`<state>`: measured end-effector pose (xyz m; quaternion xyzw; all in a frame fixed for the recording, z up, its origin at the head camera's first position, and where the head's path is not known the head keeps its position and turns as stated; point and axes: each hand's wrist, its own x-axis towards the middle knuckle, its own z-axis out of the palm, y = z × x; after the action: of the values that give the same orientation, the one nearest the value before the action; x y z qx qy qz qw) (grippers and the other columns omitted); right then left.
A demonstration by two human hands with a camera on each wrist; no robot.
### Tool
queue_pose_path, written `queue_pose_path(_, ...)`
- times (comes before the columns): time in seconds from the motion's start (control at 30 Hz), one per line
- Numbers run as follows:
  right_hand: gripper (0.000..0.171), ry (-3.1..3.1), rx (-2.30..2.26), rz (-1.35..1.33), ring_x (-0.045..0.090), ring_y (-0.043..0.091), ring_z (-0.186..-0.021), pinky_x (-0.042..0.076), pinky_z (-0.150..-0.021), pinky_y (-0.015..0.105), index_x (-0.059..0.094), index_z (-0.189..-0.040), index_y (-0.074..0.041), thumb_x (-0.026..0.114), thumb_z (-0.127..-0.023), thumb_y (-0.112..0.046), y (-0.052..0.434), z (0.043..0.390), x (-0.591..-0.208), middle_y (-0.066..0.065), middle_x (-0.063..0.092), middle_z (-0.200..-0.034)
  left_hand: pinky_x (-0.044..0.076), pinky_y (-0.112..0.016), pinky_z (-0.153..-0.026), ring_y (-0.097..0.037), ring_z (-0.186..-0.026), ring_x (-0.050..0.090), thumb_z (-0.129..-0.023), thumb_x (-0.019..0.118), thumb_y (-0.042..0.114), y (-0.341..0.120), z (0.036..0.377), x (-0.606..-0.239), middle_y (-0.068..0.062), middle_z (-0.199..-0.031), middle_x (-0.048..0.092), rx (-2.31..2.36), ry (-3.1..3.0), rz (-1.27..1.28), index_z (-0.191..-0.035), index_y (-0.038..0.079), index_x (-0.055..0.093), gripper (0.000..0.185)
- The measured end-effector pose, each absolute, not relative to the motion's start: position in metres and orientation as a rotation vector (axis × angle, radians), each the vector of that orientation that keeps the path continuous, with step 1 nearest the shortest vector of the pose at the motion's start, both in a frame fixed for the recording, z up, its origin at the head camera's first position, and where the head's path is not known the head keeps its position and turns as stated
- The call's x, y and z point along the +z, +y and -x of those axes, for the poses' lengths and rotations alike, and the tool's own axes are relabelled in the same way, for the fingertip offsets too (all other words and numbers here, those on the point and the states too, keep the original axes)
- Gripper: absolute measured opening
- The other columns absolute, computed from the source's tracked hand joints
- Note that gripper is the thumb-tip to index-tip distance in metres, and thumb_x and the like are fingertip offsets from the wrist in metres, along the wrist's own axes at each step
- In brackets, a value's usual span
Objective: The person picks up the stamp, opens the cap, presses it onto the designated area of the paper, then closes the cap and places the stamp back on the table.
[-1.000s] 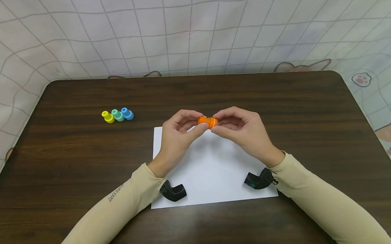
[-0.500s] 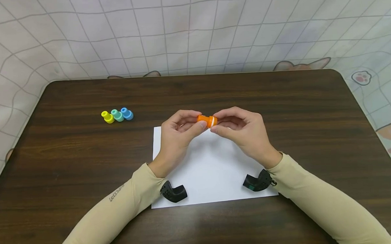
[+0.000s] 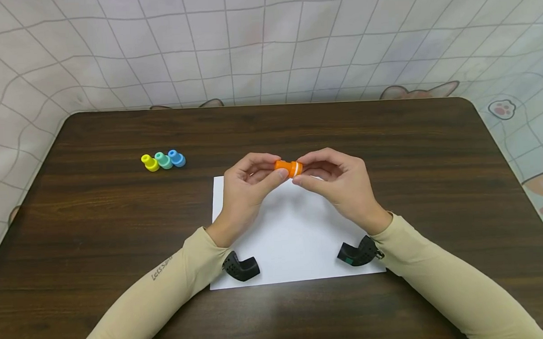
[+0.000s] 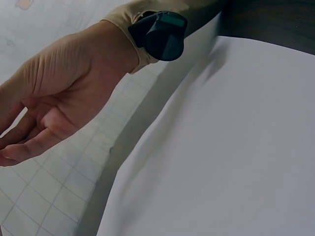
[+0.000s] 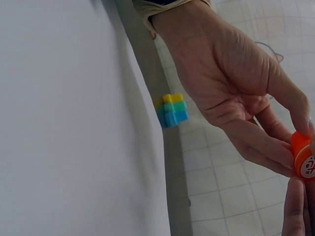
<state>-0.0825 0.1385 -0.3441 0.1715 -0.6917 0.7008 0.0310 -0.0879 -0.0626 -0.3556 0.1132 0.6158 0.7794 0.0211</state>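
A small orange stamp (image 3: pixel 288 168), shaped like a little peg with a white band near one end, is held level between my two hands over the white sheet (image 3: pixel 296 233). My left hand (image 3: pixel 245 193) pinches its narrower left part between thumb and fingers. At the wider end, my right hand (image 3: pixel 339 187) pinches with thumb and forefinger. Seen in the right wrist view, the orange stamp's end (image 5: pixel 307 166) bears a white disc with a small printed mark, partly cut off by the frame edge. The left wrist view shows a hand with curled fingers, the stamp outside its frame.
To the left on the dark wooden table (image 3: pixel 98 235) stand a yellow stamp (image 3: pixel 150 163), a teal stamp (image 3: pixel 164 161) and a blue stamp (image 3: pixel 177 158), side by side. Black wrist cameras (image 3: pixel 241 267) hang low over the paper. A gridded white cloth (image 3: pixel 267 50) backs the table.
The white band on the orange stamp shows wider than one second ago, its wider end now turned slightly. Both hands keep nearly the same place and grip.
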Motion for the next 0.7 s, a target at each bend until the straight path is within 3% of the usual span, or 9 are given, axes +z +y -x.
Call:
queue_pose_path(0.23, 0.035, -2.134, 2.15, -0.508, 0.073, 0.015, -0.097, 0.064, -0.091, 0.031, 0.069, -0.111, 0.011, 0.083, -0.079, 0.01, 0.138, 0.081, -0.34, -0.003, 0.073, -0.105, 0.063, -0.032, -0.094, -0.012, -0.098, 0.074, -0.091, 0.072, -0.006, -0.064, 0.088, -0.352, -0.001, -0.109, 0.068, 2.422, 1.909, -0.357, -0.119, -0.009, 0.063, 0.03)
queue_pose_path(0.5, 0.034, -2.2, 2.038, -0.458, 0.073, 0.013, -0.098, 0.063, -0.091, 0.027, 0.069, -0.112, 0.007, 0.083, -0.081, 0.007, 0.142, 0.081, -0.337, -0.005, 0.072, -0.106, 0.064, -0.033, -0.092, -0.011, -0.096, 0.074, -0.091, 0.07, -0.009, -0.067, 0.088, -0.346, 0.001, -0.106, 0.069, 2.455, 1.913, -0.374, -0.12, -0.015, 0.059, 0.032)
queue_pose_path(0.7, 0.036, -2.177, 1.961, -0.473, 0.074, 0.011, -0.1, 0.062, -0.093, 0.024, 0.068, -0.114, 0.007, 0.082, -0.081, 0.009, 0.148, 0.082, -0.331, -0.005, 0.071, -0.109, 0.064, -0.028, -0.092, -0.011, -0.096, 0.074, -0.09, 0.075, -0.003, -0.071, 0.09, -0.343, 0.001, -0.109, 0.07, 2.375, 2.066, -0.412, -0.119, -0.01, 0.064, 0.031)
